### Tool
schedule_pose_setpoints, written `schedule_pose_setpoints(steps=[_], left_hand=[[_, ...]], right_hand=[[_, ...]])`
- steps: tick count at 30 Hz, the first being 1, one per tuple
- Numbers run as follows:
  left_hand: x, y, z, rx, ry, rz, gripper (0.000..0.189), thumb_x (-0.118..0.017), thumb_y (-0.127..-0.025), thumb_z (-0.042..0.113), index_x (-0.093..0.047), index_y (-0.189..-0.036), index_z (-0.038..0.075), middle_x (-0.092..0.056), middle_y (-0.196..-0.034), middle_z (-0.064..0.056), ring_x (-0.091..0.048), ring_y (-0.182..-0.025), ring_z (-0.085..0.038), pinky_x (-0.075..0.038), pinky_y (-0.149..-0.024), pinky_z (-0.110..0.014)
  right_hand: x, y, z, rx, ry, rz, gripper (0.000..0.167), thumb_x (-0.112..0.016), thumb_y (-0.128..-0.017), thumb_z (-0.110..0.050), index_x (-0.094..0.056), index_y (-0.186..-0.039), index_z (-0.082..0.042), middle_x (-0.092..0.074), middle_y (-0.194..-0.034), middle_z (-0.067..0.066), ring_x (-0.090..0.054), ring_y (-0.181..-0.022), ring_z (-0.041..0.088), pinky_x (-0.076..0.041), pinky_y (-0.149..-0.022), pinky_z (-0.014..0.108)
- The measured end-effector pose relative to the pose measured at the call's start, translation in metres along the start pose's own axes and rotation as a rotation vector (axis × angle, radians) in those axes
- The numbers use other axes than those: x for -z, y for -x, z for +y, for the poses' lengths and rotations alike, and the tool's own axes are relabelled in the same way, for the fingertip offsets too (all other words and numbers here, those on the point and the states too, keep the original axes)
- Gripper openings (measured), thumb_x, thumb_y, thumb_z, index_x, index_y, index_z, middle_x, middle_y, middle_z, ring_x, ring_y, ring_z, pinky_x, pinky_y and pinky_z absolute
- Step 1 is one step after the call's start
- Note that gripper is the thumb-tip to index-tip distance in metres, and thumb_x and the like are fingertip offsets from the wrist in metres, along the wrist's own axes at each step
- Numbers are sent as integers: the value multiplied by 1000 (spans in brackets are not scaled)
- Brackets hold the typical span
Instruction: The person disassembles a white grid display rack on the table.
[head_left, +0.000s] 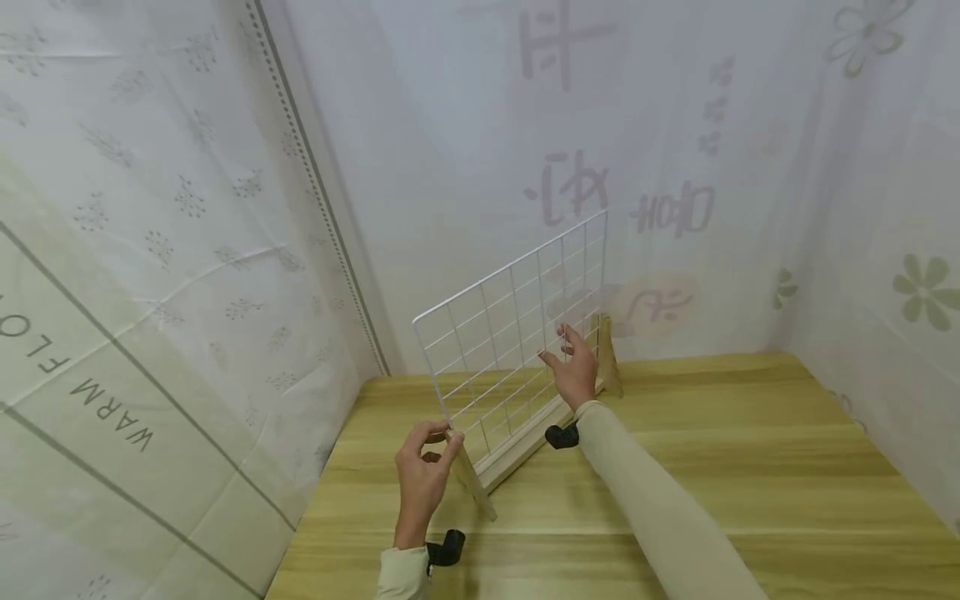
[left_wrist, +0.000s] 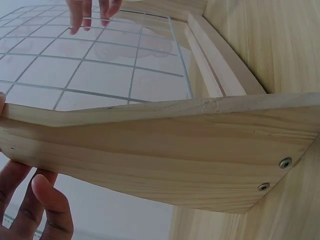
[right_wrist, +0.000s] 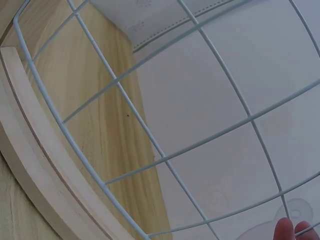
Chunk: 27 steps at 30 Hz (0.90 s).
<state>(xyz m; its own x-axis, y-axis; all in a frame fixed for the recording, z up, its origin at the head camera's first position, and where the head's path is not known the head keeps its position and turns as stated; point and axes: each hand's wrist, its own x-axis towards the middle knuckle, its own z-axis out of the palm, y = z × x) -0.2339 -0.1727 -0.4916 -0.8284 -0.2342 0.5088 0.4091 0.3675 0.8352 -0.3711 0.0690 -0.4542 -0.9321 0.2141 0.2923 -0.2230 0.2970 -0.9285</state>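
Observation:
A white wire grid panel (head_left: 517,317) stands upright in a long wooden base rail (head_left: 525,446), between a left wooden side piece (head_left: 472,483) and a right wooden side piece (head_left: 607,358). My left hand (head_left: 423,471) pinches the upper end of the left side piece; two metal bolts (left_wrist: 285,163) show at this piece's lower end. Farther along, my right hand (head_left: 576,371) grips the grid's wires, thumb and fingers curled at neighbouring wires. Its fingertips (right_wrist: 284,231) show at a wire in the right wrist view. The grid's lower edge runs beside the rail's groove (right_wrist: 40,140).
Everything stands on a wood-grain table (head_left: 750,467). Printed white cloth hangs behind it (head_left: 450,167) and along the left side (head_left: 187,250). A black wrist camera (head_left: 447,547) sits on the left wrist, another (head_left: 562,436) on the right.

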Motion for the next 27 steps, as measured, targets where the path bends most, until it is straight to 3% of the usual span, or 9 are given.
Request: schedule_pose_setpoints(steps=[7,17,27], left_hand=[[-3,1,-5,1,9,-2,19,-80,-85,9,-73,-102,13,-71,-107,-16,-65,-93,-13,-55,-62,-24],[-2,-1,-1,9,15,23,18,-81,-85,10,-74,-100,13,-73,-105,-10,-67,-91,-21,-55,-62,-23],[0,1,-5,32,25,11,19,-82,-84,11,-73,-101,14,-72,-107,-8,-64,-91,-9,-55,-63,-23]], right_hand=[[5,-3,-10,10,8,3,64,-74,-92,-19,-48,-148,-7,-55,-147,11,-56,-128,39,-46,-105,54],[10,-14,-34,44,15,0,62,-74,-92,-26,-49,-147,-11,-57,-143,7,-57,-128,35,-48,-104,53],[11,-15,-51,100,-7,40,65,-77,-90,-23,-50,-148,-8,-60,-142,7,-59,-125,36,-49,-102,54]])
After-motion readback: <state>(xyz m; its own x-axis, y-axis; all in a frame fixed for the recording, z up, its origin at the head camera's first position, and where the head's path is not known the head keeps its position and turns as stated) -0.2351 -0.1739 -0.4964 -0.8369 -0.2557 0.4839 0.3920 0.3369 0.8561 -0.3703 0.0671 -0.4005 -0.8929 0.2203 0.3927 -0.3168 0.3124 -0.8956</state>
